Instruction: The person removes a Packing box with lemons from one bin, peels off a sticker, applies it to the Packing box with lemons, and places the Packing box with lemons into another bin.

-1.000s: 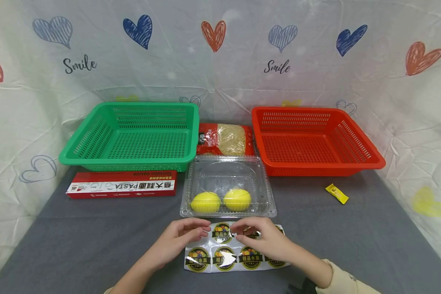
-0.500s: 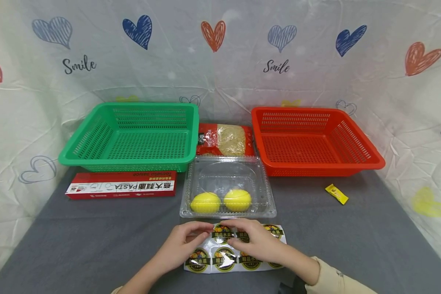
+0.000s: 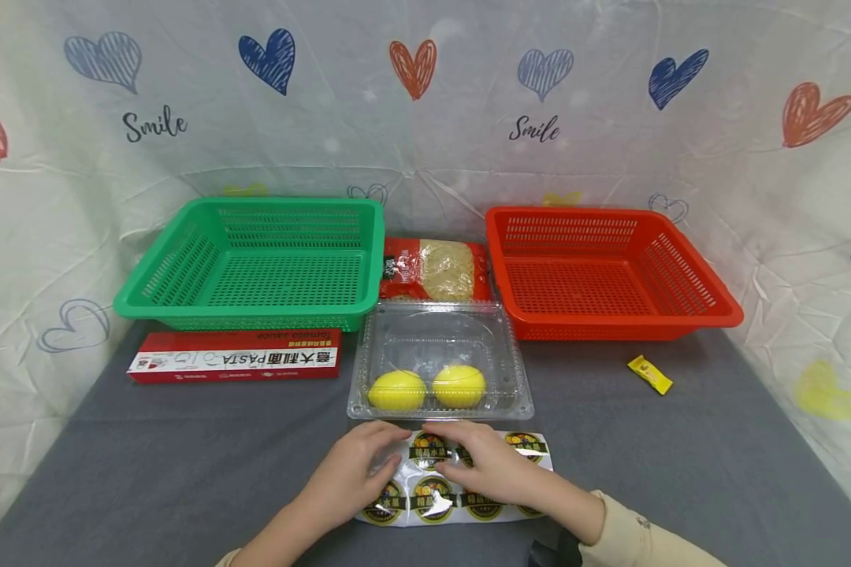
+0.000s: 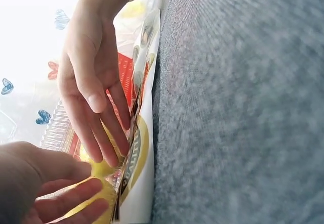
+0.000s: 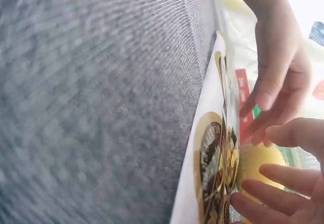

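A glossy sheet of round fruit stickers (image 3: 432,496) lies flat on the cloth in front of me. My left hand (image 3: 351,476) hovers at the sheet's left end, fingers loosely bent and holding nothing. Over its right half is my right hand (image 3: 492,466), relaxed, thumb and fingers apart, covering some stickers. The right wrist view shows the fingertips (image 5: 255,209) of that hand close beside the sheet. Just beyond the sheet stands a clear plastic clamshell box (image 3: 440,327), lid down, with two yellow lemon-like fruits (image 3: 397,390) inside at its near side.
At the back left stands a green basket (image 3: 248,315), with a red pasta box (image 3: 234,358) in front of it. A red basket (image 3: 624,321) is at the back right, and a small yellow packet (image 3: 650,374) lies before it. A bag of pasta (image 3: 436,269) sits between the baskets.
My right hand has shifted a little left over the sticker sheet, closer to the left hand. The left hand's thumb and fingers have spread slightly over the sheet. The other things stay put.
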{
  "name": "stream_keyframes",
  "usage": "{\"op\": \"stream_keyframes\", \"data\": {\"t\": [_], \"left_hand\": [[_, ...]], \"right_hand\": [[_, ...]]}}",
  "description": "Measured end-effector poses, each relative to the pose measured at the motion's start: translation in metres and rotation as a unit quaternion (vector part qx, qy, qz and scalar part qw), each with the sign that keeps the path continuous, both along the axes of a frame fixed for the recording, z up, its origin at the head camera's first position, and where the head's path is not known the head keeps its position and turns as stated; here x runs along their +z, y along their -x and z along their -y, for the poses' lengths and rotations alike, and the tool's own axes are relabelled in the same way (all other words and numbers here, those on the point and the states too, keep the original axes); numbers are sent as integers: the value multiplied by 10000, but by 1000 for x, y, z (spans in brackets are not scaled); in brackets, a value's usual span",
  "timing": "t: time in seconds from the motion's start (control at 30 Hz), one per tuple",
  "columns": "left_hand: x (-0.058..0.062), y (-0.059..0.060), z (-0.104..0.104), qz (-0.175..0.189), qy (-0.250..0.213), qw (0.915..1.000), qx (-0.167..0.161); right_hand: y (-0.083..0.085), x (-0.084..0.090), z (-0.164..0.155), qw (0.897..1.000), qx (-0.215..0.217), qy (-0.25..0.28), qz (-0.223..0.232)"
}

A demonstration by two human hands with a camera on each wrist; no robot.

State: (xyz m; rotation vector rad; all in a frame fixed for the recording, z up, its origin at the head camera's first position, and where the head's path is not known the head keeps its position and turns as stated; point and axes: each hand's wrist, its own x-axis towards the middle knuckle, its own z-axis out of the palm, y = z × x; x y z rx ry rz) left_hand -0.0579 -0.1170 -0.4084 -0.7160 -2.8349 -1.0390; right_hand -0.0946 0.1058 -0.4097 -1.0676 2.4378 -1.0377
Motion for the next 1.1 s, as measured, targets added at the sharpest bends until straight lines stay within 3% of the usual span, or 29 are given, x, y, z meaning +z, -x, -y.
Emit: {"op": "stream_keyframes", "data": {"t": [0.2,0.33,0.53,0.8,1.1], "left_hand": [[-1,3,0,19,813,9956,-472],[-1,4,-2,-114,1149,9918,-548],[1,5,-6,-247,1369,9888,-534],[3,6,-8,-144,1524,9866,-557],[2,9,-9,-186,1584,9854,-593]], "right_hand": [[2,0,3,9997,14,-221,65],[3,0,5,9993,24,-364,-56],[4,-1,8,9986,50,-490,-211],[3,-2,7,9985,-84,-487,-215],[1,-1,6,9993,-114,-261,-257]]}}
